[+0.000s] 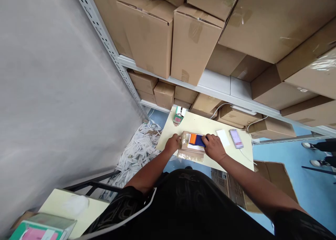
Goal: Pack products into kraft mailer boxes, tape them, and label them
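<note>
A stack of clear plastic packets lies on the pale yellow table, the top one showing an orange, blue and white item. My left hand grips the stack's left edge with curled fingers. My right hand rests on its right side, fingers bent down over the top packet.
A small green and white box stands at the table's far left; a white card and a blurred phone lie to the right. White paper strips litter the floor left. Shelves of cardboard boxes rise ahead. An open carton sits right.
</note>
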A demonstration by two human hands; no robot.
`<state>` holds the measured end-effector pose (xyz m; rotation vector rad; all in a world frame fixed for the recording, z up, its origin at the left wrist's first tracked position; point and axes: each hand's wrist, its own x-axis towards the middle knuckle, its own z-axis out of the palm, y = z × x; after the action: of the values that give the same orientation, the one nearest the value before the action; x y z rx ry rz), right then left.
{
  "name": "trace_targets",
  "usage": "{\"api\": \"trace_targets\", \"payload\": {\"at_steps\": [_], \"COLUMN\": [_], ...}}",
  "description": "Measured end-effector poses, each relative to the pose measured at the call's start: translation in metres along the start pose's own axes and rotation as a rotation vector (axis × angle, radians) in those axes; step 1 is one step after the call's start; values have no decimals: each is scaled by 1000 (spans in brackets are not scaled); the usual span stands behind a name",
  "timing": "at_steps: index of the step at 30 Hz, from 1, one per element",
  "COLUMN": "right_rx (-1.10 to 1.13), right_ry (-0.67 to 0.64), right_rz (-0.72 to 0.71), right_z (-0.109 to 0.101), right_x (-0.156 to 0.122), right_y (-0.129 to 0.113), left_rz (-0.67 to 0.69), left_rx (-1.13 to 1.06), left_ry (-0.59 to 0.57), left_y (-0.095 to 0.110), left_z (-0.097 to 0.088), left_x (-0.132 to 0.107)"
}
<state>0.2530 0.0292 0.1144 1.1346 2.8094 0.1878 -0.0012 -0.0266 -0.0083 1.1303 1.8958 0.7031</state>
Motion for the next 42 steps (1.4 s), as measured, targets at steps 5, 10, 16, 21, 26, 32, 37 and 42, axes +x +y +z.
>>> {"api": "trace_targets", "payload": {"at_steps": [5,10,16,21,26,32,37,42], "right_rx": [14,34,46,50,71,-23,115,482], "right_ry": [-12,-65,-117,-168,-247,-389,-476,-690], "right_rz": [15,37,32,-20,-12,147,217,432], "right_z": [0,0,-2,-11,-15,20,60,89], "right_x": [3,6,11,7,-49,-116,-83,-68], "right_y": [-2,0,1,12,83,136,105,102], "left_rz": [564,792,777,812,811,824,830,826], "left_rx": [371,638,740,780,797,809,782,726], "left_ry": [-53,-183,-131,-115,-118,-129,-146,-184], "left_y": [13,23,18,16,17,17,15,16], "left_z": [-15,2,15,12,8,7,11,10], "left_x": [-6,-10,-5,-4,-4,-3,2,4]}}
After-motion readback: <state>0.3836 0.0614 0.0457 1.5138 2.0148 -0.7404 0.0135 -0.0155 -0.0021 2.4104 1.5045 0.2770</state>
